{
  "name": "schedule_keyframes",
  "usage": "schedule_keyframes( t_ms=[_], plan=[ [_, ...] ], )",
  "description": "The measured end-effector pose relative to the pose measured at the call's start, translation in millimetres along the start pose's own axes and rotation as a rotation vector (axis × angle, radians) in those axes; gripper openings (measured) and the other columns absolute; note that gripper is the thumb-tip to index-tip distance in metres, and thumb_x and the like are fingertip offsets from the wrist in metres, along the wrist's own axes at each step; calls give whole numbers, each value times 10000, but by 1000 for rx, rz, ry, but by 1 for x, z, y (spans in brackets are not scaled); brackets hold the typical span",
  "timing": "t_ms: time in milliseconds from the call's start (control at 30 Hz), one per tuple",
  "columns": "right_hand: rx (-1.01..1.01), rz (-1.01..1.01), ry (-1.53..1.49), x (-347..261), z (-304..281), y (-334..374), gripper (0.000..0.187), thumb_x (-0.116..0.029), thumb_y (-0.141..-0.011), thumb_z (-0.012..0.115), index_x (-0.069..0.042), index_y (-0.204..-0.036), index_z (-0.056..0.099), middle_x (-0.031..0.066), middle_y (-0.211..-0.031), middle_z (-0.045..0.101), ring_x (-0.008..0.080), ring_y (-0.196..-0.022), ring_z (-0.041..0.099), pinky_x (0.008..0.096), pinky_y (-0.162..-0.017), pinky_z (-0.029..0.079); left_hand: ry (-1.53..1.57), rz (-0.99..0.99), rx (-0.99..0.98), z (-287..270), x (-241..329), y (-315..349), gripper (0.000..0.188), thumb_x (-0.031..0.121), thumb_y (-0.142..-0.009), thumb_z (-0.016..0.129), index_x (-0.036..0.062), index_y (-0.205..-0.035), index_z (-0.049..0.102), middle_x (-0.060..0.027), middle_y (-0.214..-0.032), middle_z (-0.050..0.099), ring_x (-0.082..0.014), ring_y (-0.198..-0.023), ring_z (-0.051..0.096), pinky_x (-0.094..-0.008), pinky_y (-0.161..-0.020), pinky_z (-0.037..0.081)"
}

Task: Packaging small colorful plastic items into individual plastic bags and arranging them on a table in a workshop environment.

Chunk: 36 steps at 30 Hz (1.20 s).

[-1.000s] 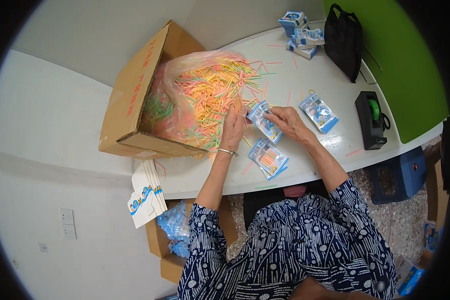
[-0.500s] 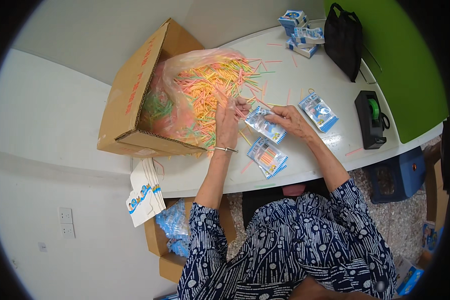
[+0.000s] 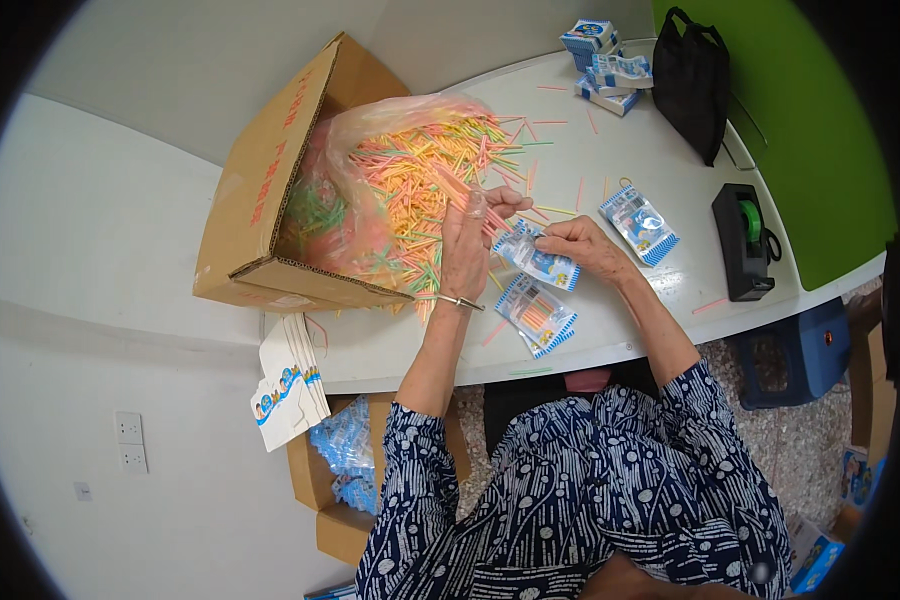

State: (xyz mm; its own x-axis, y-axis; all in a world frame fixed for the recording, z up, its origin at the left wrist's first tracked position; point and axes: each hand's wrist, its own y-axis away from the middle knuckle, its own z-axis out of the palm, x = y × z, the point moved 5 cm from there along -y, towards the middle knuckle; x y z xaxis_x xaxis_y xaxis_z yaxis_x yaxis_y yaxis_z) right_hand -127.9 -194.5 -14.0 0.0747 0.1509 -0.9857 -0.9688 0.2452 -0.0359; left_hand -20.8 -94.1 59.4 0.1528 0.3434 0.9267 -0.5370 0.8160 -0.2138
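Head view. The large carton (image 3: pixel 255 180) serves as the reference. It lies with its mouth to the right, an arrangement that probably lets the pastel sticks (image 3: pixel 420 175) slide from their clear plastic liner (image 3: pixel 355 150) onto the white table (image 3: pixel 630 320) within reach. Just right of the carton's mouth, the left hand (image 3: pixel 465 240) has its thumb and fingers closed around a small bundle of sticks (image 3: pixel 452 185), roughly aligned, perhaps so that they stay together. Farther right, the right hand (image 3: pixel 585 248) pinches a blue-and-white packet (image 3: pixel 538 262) between thumb and fingers, apparently steadying it near the bundle. Nearer the wearer, overlapping packets (image 3: pixel 535 315) show sticks through a clear window; another packet (image 3: pixel 638 222) lies farther from the carton, beyond the right hand.

Surface and room: well right of the carton stand a black tape dispenser (image 3: pixel 738 245) and, toward the far edge, a black bag (image 3: pixel 690 85) beside stacked small boxes (image 3: pixel 602 65), all before a green panel (image 3: pixel 820 150). Below the carton are printed white cards (image 3: pixel 292 390) and an open box (image 3: pixel 345 535) of blue wrappers (image 3: pixel 348 450); a blue stool (image 3: pixel 800 350) stands far right on speckled flooring (image 3: pixel 800 435).
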Motion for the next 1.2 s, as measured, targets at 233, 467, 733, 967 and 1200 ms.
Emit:
schedule_keyframes(
  t_ms=[233, 467, 733, 967, 1200],
  plan=[
    [-16, 49, -50, 2, 2, 3, 224, -216, -851, 654, 2, -871, 698, -23, -722, 630, 21, -671, 529, 183, -592, 415, -118, -5, -91, 12, -4, 7, 342, 313, -974, 423, -16, -1022, 505, -171, -1020, 616, -243, -992, 606, -350, -867, 489],
    [11, 18, -111, 5, 1, 4, 221, -205, -854, 650, 5, -905, 697, -15, -756, 635, 25, -698, 535, 189, -615, 428, -218, -56, -108, 12, -15, 17, 410, 328, -982, 389, -41, -1098, 525, -129, -1098, 609, -159, -1026, 561, -292, -844, 481],
    [42, -63, -59, 8, 0, -1, 210, -182, -871, 623, 10, -919, 692, -19, -766, 631, 30, -710, 535, 192, -628, 429, -378, 15, -170, 5, -15, 22, 324, 251, -982, 403, -17, -1150, 472, -102, -1110, 592, -135, -985, 551, -279, -850, 451],
    [57, -114, -32, 1, 2, -7, 246, -190, -886, 598, 17, -997, 672, -16, -811, 623, 42, -737, 523, 204, -657, 431, -970, 70, -211, -12, -6, 18, 514, 390, -856, 607, 10, -1171, 462, -176, -1044, 606, -255, -931, 601, -362, -825, 459],
    [39, -88, -7, -7, 10, -25, 226, -193, -904, 572, 25, -893, 632, -20, -818, 583, 39, -768, 496, 197, -686, 402, -1033, -73, -207, -25, 1, 9, 373, 257, -843, 647, 11, -1095, 525, -89, -935, 638, -173, -862, 611, -317, -773, 478]
  ],
)
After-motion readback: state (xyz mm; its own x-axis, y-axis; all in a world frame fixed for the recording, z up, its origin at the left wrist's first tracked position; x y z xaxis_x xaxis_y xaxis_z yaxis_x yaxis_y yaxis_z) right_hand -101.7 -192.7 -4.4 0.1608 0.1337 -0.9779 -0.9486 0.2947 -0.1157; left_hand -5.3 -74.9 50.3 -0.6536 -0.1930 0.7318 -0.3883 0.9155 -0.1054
